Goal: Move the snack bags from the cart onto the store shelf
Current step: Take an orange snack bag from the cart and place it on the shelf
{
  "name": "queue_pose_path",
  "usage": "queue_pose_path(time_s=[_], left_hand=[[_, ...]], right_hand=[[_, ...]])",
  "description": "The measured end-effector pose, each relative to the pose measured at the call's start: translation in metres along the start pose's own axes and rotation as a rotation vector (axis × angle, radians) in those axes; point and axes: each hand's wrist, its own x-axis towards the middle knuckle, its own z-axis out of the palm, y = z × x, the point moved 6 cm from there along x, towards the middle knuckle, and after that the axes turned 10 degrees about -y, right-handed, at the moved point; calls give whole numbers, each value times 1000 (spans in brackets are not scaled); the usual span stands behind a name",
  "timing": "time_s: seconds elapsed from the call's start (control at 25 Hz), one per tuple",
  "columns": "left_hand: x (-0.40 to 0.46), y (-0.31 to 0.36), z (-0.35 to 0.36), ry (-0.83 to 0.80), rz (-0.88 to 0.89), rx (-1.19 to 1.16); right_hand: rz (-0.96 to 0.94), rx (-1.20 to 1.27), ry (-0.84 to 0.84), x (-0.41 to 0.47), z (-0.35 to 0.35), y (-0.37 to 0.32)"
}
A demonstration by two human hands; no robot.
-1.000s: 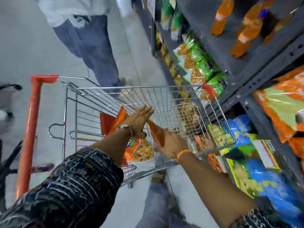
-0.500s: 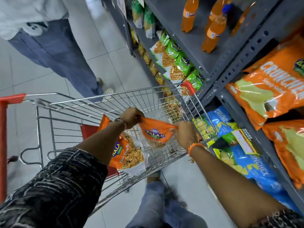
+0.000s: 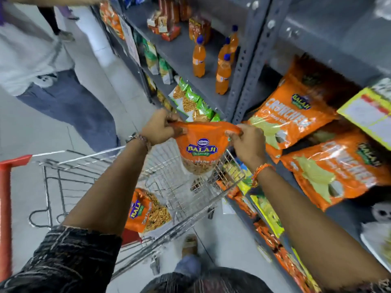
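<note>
An orange snack bag (image 3: 201,148) hangs above the wire cart (image 3: 182,193), held by its top corners. My left hand (image 3: 158,127) pinches the left corner and my right hand (image 3: 246,144) pinches the right corner. A second orange snack bag (image 3: 146,210) lies in the cart's basket below my left forearm. The grey store shelf (image 3: 245,81) stands to the right, with large orange chip bags (image 3: 294,117) on the level beside my right hand.
Orange drink bottles (image 3: 222,75) stand on the shelf level above. Green snack packs (image 3: 194,102) line the shelf behind the cart. A person in blue trousers (image 3: 69,102) stands on the aisle floor at the left. The cart's red handle (image 3: 5,218) is at the far left.
Both hands took hold of the orange bag inside the cart and have raised it above the basket, toward the shelf. My view tilted up to the shelves.
</note>
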Motion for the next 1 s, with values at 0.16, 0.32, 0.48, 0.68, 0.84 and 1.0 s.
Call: queue_pose_path(time_s=[0.16, 0.32, 0.48, 0.68, 0.84, 1.0], left_hand=[[-1, 83, -36, 148, 181, -145], [-9, 160, -61, 253, 414, -302], [-16, 250, -83, 303, 702, -541], [-6, 368, -91, 249, 936, -754], [22, 446, -65, 114, 966, -897], [48, 499, -19, -47, 829, -1146]], right_hand=[[-114, -90, 322, -14, -76, -44], [-204, -4, 553, -49, -153, -89], [-243, 150, 697, -90, -239, -123], [-386, 341, 846, -137, -340, -145], [-401, 473, 915, -163, -407, -140], [-313, 570, 919, -180, -454, -124]])
